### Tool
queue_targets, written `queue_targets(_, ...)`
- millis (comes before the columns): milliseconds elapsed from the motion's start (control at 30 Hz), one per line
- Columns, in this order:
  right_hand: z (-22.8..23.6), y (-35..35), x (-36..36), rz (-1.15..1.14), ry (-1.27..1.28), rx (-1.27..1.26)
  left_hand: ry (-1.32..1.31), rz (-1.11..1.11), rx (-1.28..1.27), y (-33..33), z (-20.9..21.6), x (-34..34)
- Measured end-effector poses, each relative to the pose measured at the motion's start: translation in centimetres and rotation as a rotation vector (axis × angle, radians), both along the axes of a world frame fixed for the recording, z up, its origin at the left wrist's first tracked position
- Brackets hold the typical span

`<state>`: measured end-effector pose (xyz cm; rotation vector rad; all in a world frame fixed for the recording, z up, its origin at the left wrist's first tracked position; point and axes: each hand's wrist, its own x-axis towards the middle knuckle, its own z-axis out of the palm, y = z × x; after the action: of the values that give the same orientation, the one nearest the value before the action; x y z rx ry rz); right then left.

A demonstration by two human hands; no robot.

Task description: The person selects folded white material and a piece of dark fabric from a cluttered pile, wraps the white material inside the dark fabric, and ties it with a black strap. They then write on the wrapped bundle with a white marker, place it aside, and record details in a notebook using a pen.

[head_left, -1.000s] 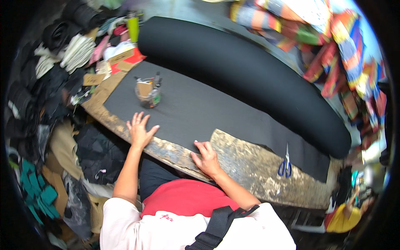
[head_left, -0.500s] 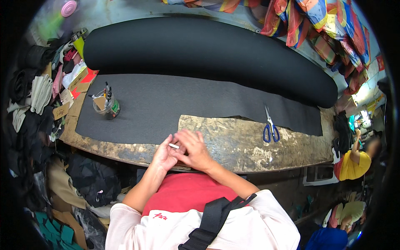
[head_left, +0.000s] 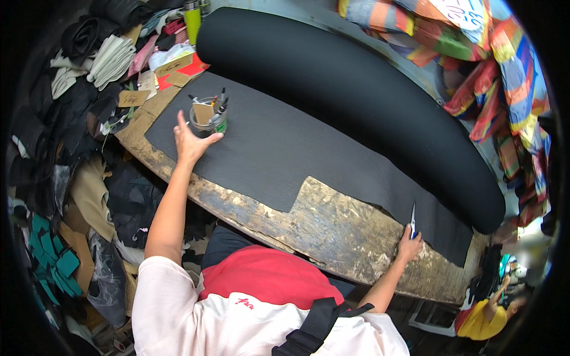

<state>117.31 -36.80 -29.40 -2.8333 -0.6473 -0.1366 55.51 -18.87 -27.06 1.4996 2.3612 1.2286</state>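
Note:
At the left of the table, my left hand [head_left: 191,142] is at the near side of a clear jar [head_left: 218,127], its thumb and fingers spread around it. Pens [head_left: 221,107] and a piece of brown card [head_left: 203,114] stand in the jar. I cannot tell how firmly the fingers touch it. Over on the right, my right hand [head_left: 409,244] is closed around the handles of a pair of scissors [head_left: 413,221], whose blades point away from me. Beneath the jar lies dark grey sheet material [head_left: 267,142] with a cut-out corner at its near edge.
A thick black roll [head_left: 350,89] runs along the table's far side. Bare worn wood [head_left: 338,231] shows along the front. Folded cloth and scraps [head_left: 113,62] crowd the left, near a green bottle [head_left: 192,22]. Colourful striped bags [head_left: 475,53] hang at upper right. A person in yellow [head_left: 481,319] is at far right.
My hands were together at the table's front edge around a small white stick. They have parted, the left to the jar, the right onto the scissors. The view has turned.

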Motion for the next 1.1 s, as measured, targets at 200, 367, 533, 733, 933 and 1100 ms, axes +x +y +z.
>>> queue_targets(200,-1.1,0.4,-0.5,-0.007,-0.057,-0.001,-0.088,-0.024,0.066,2.9,-0.9,0.4)
queue_targets(367,-1.1,0.7,-1.2,-0.024,-0.091,0.026,-0.270,-0.235,0.229,1.9,-1.6,2.1)
queue_targets(533,-1.4,0.6,-0.9,-0.023,-0.146,0.025,-0.306,-0.259,0.379,0.4,0.1,3.1)
queue_targets(733,-2.0,0.5,-0.5,-0.019,-0.164,0.051,-0.094,-0.401,0.482,1.7,1.7,5.4)
queue_targets(933,-2.1,0.5,-0.4,-0.043,-0.166,0.038,0.024,-0.299,0.649,1.6,-0.2,5.2)
queue_targets(1100,-1.9,0.4,-1.4,-0.076,-0.374,0.007,0.017,-0.015,0.543,2.1,-2.2,-1.0)
